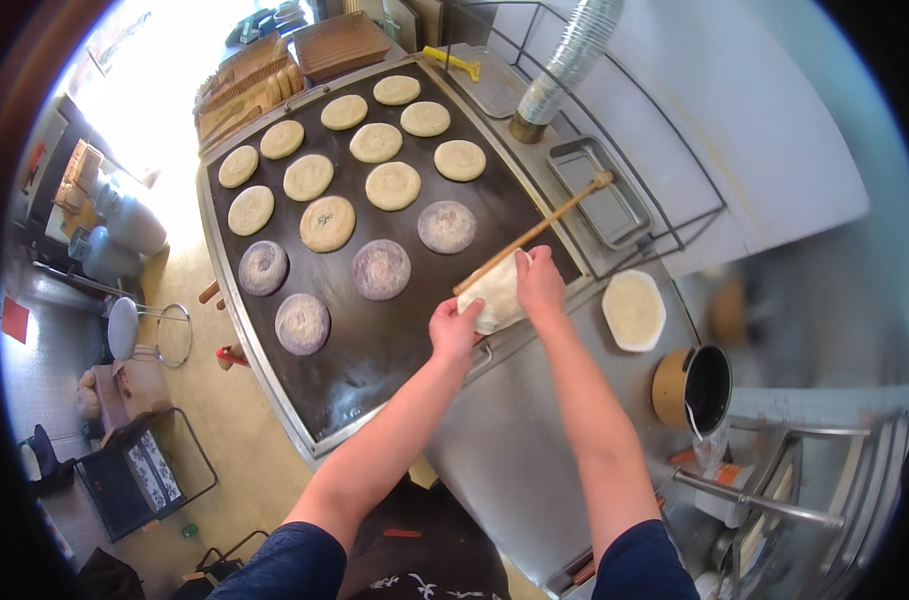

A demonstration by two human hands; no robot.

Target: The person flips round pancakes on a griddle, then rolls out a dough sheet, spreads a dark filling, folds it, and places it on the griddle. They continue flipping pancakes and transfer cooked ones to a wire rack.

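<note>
Both of my hands hold a folded white piece (493,300), cloth or dough, I cannot tell which. My left hand (456,330) has its near left corner, thumb on top. The upper right end is pinched by my right hand (540,281). Just beyond it a wooden stick (533,234) with a knobbed tip slants from the griddle across its right rim to a metal tray (600,195). Several pale round flatbreads (393,186) lie on the dark griddle (394,345). Several purple-tinted ones (380,270) lie nearer me; one pale bread (327,223) bears a dark mark.
On the steel counter to my right are a pale octagonal piece (633,311) and a tan pot (672,386). A wire rack frame (679,161) and a foil duct (574,56) stand behind the griddle's right side. Woven baskets (342,45) sit at its far end.
</note>
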